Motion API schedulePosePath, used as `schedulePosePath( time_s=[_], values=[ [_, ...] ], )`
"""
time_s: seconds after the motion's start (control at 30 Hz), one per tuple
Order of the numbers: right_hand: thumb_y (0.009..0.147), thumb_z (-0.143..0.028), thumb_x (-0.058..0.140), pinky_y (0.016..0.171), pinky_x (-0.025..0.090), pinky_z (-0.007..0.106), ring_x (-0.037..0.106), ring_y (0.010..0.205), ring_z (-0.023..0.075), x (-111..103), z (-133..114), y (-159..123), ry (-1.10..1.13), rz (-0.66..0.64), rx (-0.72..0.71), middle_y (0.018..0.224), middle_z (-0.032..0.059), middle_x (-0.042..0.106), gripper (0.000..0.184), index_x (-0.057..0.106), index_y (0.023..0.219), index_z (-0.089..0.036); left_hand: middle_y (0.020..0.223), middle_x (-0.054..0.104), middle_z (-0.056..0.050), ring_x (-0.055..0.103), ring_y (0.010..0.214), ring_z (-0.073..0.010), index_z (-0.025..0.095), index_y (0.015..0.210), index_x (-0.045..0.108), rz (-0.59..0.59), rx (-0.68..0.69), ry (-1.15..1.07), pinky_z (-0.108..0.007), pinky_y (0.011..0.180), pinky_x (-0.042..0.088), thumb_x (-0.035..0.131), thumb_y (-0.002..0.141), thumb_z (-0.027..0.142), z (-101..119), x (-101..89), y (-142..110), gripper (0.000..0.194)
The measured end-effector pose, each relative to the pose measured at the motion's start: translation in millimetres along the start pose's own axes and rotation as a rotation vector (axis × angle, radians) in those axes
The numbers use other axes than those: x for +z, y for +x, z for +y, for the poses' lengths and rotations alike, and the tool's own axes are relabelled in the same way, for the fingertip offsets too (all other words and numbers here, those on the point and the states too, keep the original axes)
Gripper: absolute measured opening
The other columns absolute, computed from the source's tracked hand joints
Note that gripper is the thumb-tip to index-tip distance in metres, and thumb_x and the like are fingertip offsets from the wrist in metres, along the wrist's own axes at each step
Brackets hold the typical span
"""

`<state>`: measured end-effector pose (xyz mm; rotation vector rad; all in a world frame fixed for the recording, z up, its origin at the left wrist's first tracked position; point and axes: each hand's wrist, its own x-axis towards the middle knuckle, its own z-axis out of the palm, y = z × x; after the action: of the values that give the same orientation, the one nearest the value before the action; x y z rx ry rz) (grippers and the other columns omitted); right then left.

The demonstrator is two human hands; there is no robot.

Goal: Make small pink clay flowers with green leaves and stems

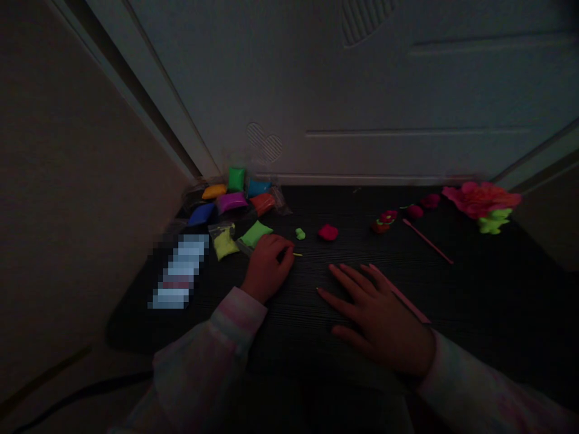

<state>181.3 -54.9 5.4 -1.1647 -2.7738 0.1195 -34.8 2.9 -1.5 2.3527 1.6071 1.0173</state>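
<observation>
My left hand (pixel 270 265) is closed in a pinch above the dark table, and a thin yellow-green clay strand (pixel 297 254) sticks out past its fingertips. My right hand (pixel 377 313) lies flat with its fingers spread, holding nothing. Partly under its fingers and beside it runs a flat pink modelling tool (pixel 409 304). A small light-green clay lump (pixel 300 233) and a red clay piece (pixel 328 232) sit just beyond the hands. Against my left hand rests a bag of light-green clay (pixel 257 234), with a bag of yellow clay (pixel 225 243) to its left.
Several bags of coloured clay (pixel 232 202) crowd the back left. A lit, blurred-out screen (pixel 181 271) lies at the left. Toward the right are a small clay flower pot (pixel 384 221), a second pink tool (pixel 427 241), a pink flower (pixel 482 199) and a yellow-green figure (pixel 495 222).
</observation>
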Motion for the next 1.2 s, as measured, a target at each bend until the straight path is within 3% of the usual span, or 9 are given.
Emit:
schedulePosePath(
  time_s=[0.1,0.23,0.37,0.53,0.8,1.03,1.2],
  values=[
    [0.083,-0.047,0.038,0.095,0.024,0.052,0.030,0.125,0.0280,1,1,0,-0.006,0.007,0.068,0.138,0.0138,0.032,0.048,0.039,0.127,-0.027,0.075,0.059,-0.005,0.053,0.078,-0.0173,0.015,0.076,0.058,0.001,-0.006,-0.012,-0.033,0.071,0.046,0.049,0.077,0.014,0,0.4,0,0.009],
    [0.082,-0.048,0.038,0.095,0.022,0.055,0.030,0.125,0.0282,2,1,0,0.010,-0.015,-0.036,0.140,0.0101,0.029,0.048,0.035,0.128,-0.034,0.074,0.058,-0.004,0.053,0.077,-0.0170,0.015,0.075,0.058,0.008,0.005,-0.011,-0.033,0.071,0.045,0.049,0.077,0.014,-1,1.4,0,0.009],
    [0.083,-0.048,0.035,0.095,0.023,0.053,0.029,0.125,0.0284,2,1,0,-0.002,-0.027,0.054,0.139,0.0132,0.030,0.050,0.036,0.129,-0.026,0.074,0.058,-0.004,0.053,0.077,-0.0169,0.015,0.075,0.058,0.012,0.011,-0.006,-0.033,0.070,0.045,0.049,0.076,0.014,-2,1.5,-1,0.009],
    [0.083,-0.049,0.036,0.095,0.021,0.055,0.028,0.126,0.0275,2,1,-2,0.006,-0.038,-0.040,0.140,0.0094,0.028,0.048,0.033,0.129,-0.036,0.074,0.058,-0.004,0.053,0.077,-0.0169,0.015,0.075,0.058,0.012,0.009,-0.009,-0.033,0.071,0.045,0.049,0.076,0.014,-1,0.4,0,0.009],
    [0.083,-0.043,0.039,0.095,0.028,0.048,0.031,0.123,0.0282,2,3,1,-0.032,0.061,0.080,0.136,0.0169,0.032,0.051,0.037,0.129,-0.020,0.075,0.058,-0.005,0.053,0.077,-0.0167,0.014,0.076,0.058,0.012,0.016,-0.017,-0.032,0.070,0.045,0.049,0.077,0.014,-2,1.2,0,0.009],
    [0.085,-0.044,0.037,0.095,0.026,0.051,0.030,0.125,0.0264,1,4,3,-0.003,0.013,-0.001,0.139,0.0140,0.029,0.046,0.034,0.129,-0.031,0.074,0.058,-0.005,0.053,0.077,-0.0170,0.014,0.075,0.058,0.003,0.008,-0.013,-0.033,0.070,0.045,0.049,0.076,0.014,-1,1.0,1,0.009],
    [0.084,-0.046,0.037,0.096,0.024,0.051,0.029,0.126,0.0261,-1,9,11,-0.005,0.001,-0.062,0.139,0.0129,0.030,0.048,0.034,0.129,-0.031,0.075,0.059,-0.005,0.053,0.078,-0.0172,0.015,0.076,0.058,0.010,0.003,-0.017,-0.033,0.070,0.045,0.049,0.077,0.015,-1,0.5,0,0.009]
  ],
)
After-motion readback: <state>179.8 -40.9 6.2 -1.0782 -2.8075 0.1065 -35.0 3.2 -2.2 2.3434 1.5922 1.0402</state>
